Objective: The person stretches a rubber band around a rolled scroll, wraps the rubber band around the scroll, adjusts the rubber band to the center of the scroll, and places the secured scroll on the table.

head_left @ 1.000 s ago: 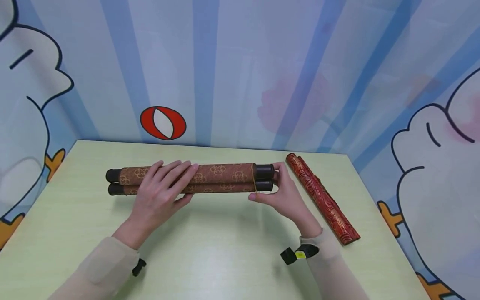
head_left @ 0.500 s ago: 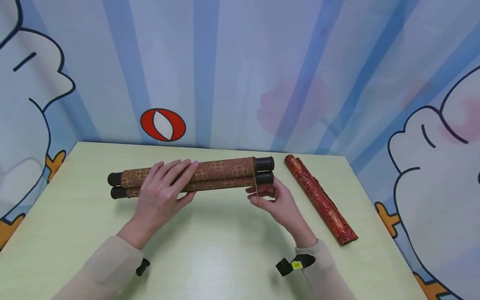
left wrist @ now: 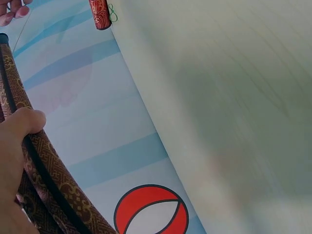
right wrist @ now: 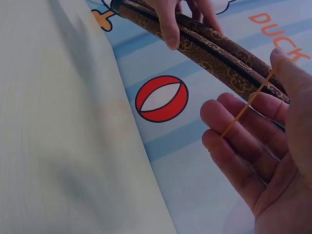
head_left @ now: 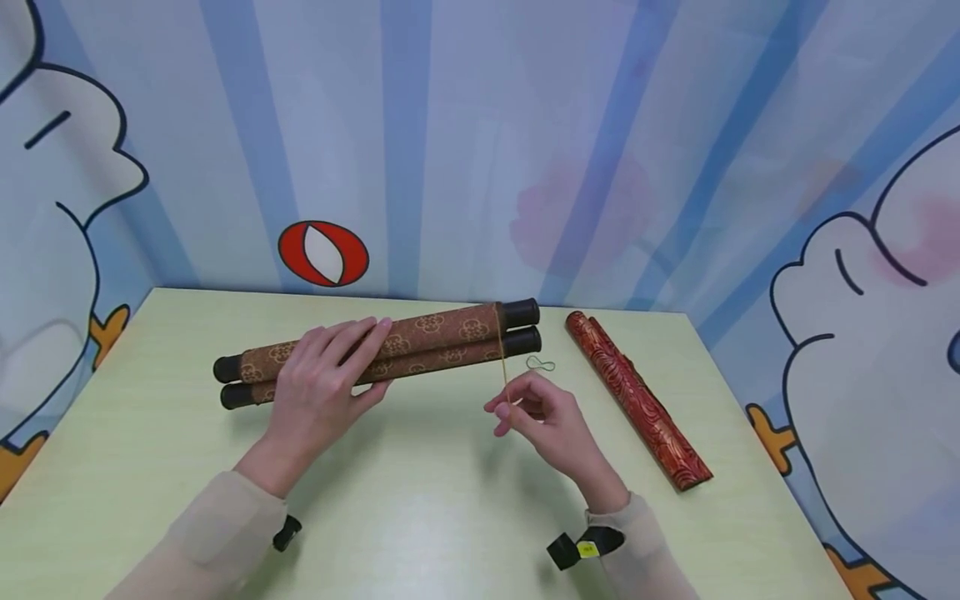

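Note:
Two rolled scrolls (head_left: 442,327) in brown cloth with a gold flower pattern and black end knobs (head_left: 521,312) lie side by side, tilted up over the table. My left hand (head_left: 321,367) grips both across their left half; the thumb (left wrist: 27,121) lies along them in the left wrist view. A thin yellow-orange rubber band (head_left: 503,362) runs down from the scrolls' right end to my right hand (head_left: 551,421), which pinches it. In the right wrist view the band (right wrist: 238,116) stretches across the spread fingers (right wrist: 239,141).
A red roll with gold swirls (head_left: 637,400) lies slantwise on the table (head_left: 420,517) at the right. A small green band (head_left: 540,363) twisted into a figure eight lies beside the scrolls' right end. A printed blue curtain (head_left: 465,150) stands behind.
My right hand has moved off the scroll ends, down toward me, drawing the rubber band out. The scrolls' right end has risen in the view. The green band has come into sight.

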Available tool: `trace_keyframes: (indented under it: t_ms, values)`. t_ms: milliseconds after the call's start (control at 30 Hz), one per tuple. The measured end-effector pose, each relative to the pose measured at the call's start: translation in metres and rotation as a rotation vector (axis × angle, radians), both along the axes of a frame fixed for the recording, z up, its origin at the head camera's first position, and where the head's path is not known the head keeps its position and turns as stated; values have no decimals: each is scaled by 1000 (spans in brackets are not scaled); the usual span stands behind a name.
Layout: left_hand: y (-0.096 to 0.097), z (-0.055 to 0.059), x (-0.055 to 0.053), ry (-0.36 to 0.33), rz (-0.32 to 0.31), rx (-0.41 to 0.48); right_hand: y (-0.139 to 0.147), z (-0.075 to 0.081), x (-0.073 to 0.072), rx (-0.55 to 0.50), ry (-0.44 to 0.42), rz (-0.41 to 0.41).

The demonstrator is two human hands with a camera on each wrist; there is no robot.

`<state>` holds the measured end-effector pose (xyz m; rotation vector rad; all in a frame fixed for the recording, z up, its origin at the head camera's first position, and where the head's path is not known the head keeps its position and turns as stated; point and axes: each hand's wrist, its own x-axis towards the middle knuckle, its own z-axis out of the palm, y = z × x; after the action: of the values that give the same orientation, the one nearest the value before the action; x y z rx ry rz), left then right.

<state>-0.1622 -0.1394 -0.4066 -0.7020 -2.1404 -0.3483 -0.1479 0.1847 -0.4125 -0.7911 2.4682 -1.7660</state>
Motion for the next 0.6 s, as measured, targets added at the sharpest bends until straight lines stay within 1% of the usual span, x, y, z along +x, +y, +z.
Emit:
trace_keyframes:
  t_ms: [167,467,600]
  values:
    - [1,-1,1,-11,5,-16,-3,-1,3,55,24,-1]
    - [5,-6,0,-31,13,-2,-9,2,6,75,70,44]
    - [9,-5,0,-39,22,-17,-12,3,5,83,117,67]
